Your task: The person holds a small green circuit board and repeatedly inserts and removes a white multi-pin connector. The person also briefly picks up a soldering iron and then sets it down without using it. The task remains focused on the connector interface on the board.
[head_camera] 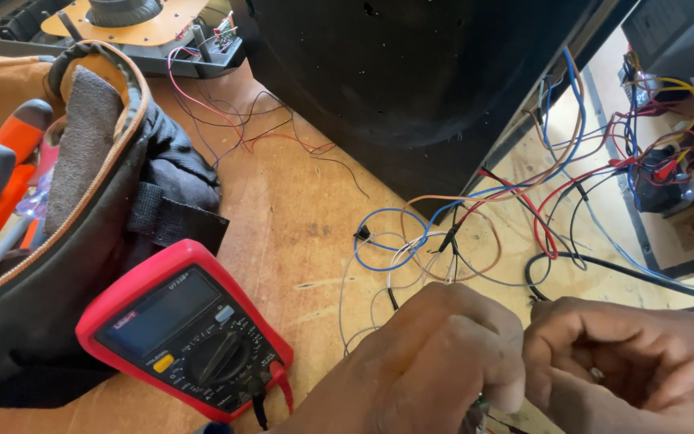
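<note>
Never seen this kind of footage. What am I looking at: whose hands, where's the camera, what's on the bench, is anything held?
There is one picture, taken by a camera worn on a person's head and looking down at their own two bare hands. No robot is involved.

The left hand and right hand are both curled closed at the bottom edge, close together, pinching something small between them. It is mostly hidden; it looks like thin wire ends.

On the wooden workbench lies a red digital multimeter with its dial and dark screen facing up. To its left sits an open black tool bag holding orange-handled screwdrivers. A tangle of coloured wires spreads in front of the hands and runs to a dark cabinet and to electronics on the right.
</note>
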